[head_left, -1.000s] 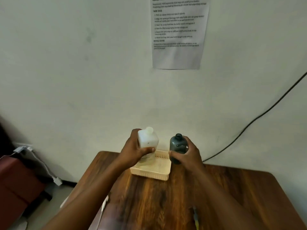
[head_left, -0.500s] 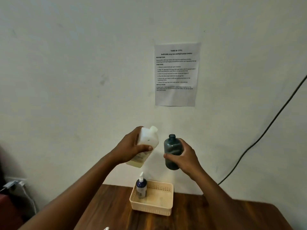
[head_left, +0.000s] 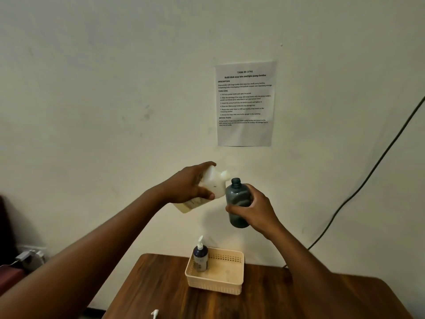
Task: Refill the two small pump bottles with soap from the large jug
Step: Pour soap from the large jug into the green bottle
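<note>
The large jug (head_left: 212, 185), gripped by the left hand (head_left: 187, 187), is tilted toward the open dark bottle (head_left: 238, 201) gripped upright by the right hand (head_left: 255, 209) above the counter (head_left: 161, 293) (its spout just beside the neck), so pouring seems imminent and calls for careful alignment.

Surface: dark wooden table (head_left: 161, 288), set against wall.
On it: cream perforated basket (head_left: 215, 287) at far edge; white pump head (head_left: 155, 313) laid near front edge.

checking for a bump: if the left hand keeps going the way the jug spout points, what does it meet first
Probably the open neck of the grey bottle in the right hand. The left hand tilts the white jug towards it; they look nearly touching, though depth is unclear.
</note>
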Action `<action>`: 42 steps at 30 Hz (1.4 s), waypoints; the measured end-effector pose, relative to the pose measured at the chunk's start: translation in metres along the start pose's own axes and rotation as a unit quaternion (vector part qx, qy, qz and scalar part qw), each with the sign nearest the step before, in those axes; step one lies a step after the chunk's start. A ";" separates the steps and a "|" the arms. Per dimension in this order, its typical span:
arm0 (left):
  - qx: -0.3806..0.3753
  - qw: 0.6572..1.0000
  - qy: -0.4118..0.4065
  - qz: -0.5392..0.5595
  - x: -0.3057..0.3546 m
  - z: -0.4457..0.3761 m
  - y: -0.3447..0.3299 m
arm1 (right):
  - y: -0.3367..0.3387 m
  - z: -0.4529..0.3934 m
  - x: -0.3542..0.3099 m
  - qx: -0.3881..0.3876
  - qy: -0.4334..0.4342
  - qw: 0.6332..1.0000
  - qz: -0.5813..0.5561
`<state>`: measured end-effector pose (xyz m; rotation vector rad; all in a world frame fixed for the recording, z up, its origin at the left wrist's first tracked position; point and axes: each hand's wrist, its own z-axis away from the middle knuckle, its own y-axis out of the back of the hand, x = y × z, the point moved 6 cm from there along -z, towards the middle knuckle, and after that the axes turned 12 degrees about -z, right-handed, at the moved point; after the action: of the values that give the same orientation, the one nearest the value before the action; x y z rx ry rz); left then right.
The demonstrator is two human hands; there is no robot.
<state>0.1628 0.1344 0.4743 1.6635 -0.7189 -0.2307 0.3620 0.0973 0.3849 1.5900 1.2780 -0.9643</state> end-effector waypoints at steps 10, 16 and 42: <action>-0.029 0.999 0.003 -0.044 0.015 0.000 0.010 | 0.004 0.006 -0.009 -0.002 0.010 1.000 0.012; -0.041 0.997 0.005 -0.069 0.021 -0.003 0.016 | 0.007 0.009 -0.012 0.000 0.010 1.000 0.008; -0.100 0.978 -0.029 -0.178 0.037 -0.014 0.041 | 0.005 0.011 -0.010 -0.010 -0.003 1.000 0.003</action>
<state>0.1859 0.1228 0.5246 1.5882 -0.4191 -0.5895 0.3649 0.0826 0.3916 1.5725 1.2746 -0.9493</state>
